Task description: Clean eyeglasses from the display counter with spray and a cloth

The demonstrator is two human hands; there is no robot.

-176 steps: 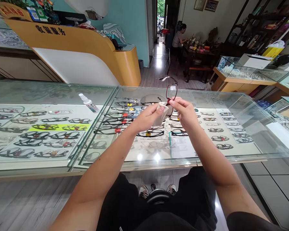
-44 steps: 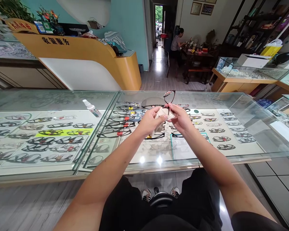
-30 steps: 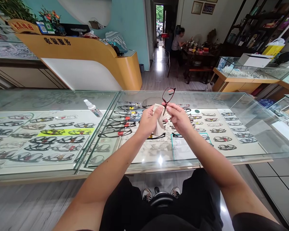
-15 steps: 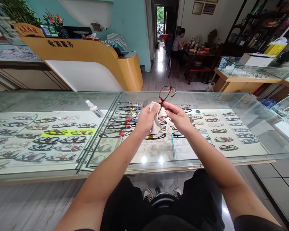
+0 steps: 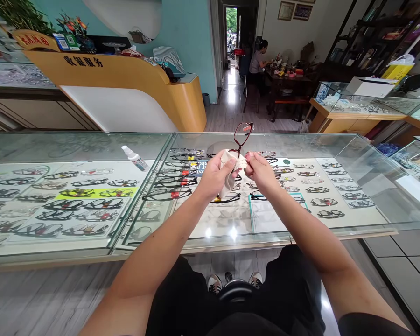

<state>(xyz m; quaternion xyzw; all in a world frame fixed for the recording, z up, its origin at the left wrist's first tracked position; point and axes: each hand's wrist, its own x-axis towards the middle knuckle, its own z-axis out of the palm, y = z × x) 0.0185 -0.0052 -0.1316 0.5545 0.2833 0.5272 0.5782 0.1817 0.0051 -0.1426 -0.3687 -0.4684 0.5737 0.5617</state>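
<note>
A pair of eyeglasses (image 5: pixel 243 134) with a dark red frame is held above the glass counter, one lens standing up free. A pale cleaning cloth (image 5: pixel 227 184) covers the lower lens. My left hand (image 5: pixel 213 176) is closed around the cloth and that covered part, thumb on top. With fingers curled in a pinch, my right hand (image 5: pixel 261 171) grips the cloth's right edge beside the frame. Whether it also holds a temple arm is hidden. Left of my hands, a white spray bottle (image 5: pixel 136 158) stands on the counter.
Beneath my hands the glass display counter (image 5: pixel 227 233) holds rows of spectacle frames (image 5: pixel 168 193). A wooden reception desk (image 5: pixel 185 100) stands beyond it at left. Further back, a person (image 5: pixel 257 63) sits at a dark table. Another display case (image 5: pixel 360 105) is at right.
The glasses have tilted, with the free lens turned more upright. My right hand's fingers have curled in from a looser hold and now pinch the cloth's edge.
</note>
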